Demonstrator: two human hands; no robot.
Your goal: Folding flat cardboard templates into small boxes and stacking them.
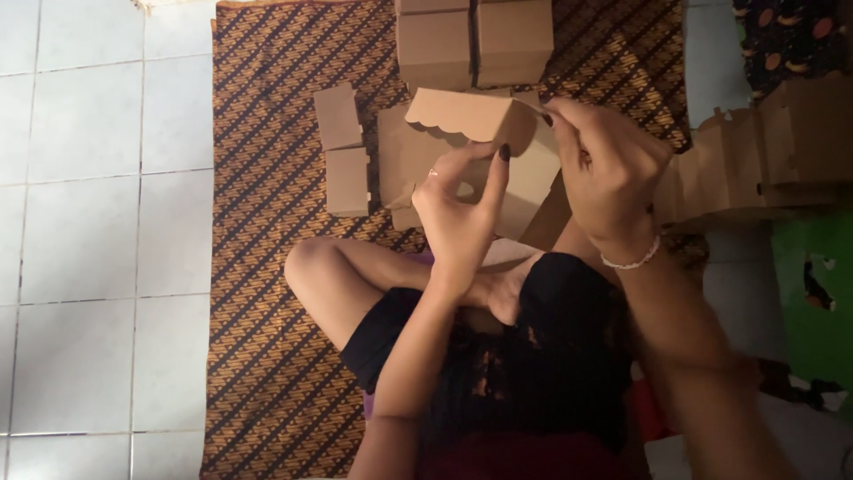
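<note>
I sit cross-legged on a brown patterned cloth [267, 267]. Both hands hold a brown cardboard box [462, 116] with a scalloped flap, raised over my knees. My left hand [458, 213] pinches the near side of the box, thumb and fingers pressed on its wall. My right hand [609, 173] grips the box's right side from above, with a white bead bracelet [629, 260] on its wrist. The lower part of the box is hidden behind my hands.
Two folded boxes [475, 40] stand at the cloth's far edge. Two small cardboard pieces [342, 147] lie to the left. A stack of flat cardboard blanks [755, 160] lies on the right. White floor tiles [89, 222] are on the left, a green sheet [813, 302] on the right.
</note>
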